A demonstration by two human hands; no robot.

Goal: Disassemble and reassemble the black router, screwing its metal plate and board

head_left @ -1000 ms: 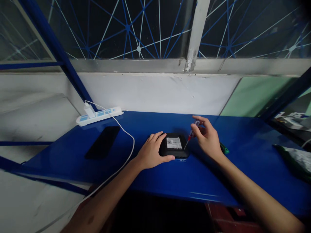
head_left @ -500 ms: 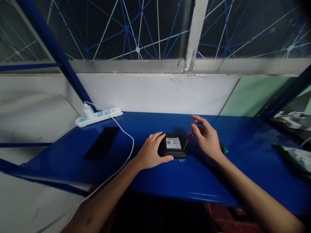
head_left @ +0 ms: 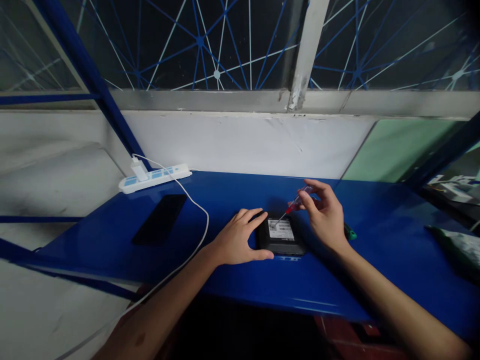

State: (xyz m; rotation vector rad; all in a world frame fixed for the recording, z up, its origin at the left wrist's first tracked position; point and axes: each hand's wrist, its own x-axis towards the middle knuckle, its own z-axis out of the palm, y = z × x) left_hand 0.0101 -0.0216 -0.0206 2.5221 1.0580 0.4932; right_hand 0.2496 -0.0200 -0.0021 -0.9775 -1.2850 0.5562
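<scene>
A flat black electronic device (head_left: 282, 247) with a white printed label (head_left: 281, 230) lies on the blue table. My left hand (head_left: 240, 239) spans its left side, fingers at the far edge and thumb along the near edge. In my right hand (head_left: 324, 212) is a screwdriver (head_left: 290, 208) with a clear handle and a red collar, held between thumb and fingers. The shaft slants down to the left, its tip over the label; contact is unclear. Just right of the right wrist sits a green-handled object (head_left: 350, 232), partly hidden.
A black phone-like slab (head_left: 159, 219) lies at left. Behind it stands a white power strip (head_left: 157, 177) with a charger (head_left: 139, 169); its white cable (head_left: 204, 220) runs across the table. A green and silver packet (head_left: 455, 245) is at the right edge.
The screwdriver's tip has moved from the device's right border to above the label, and the shaft leans more. The device sits slightly turned and farther right in view.
</scene>
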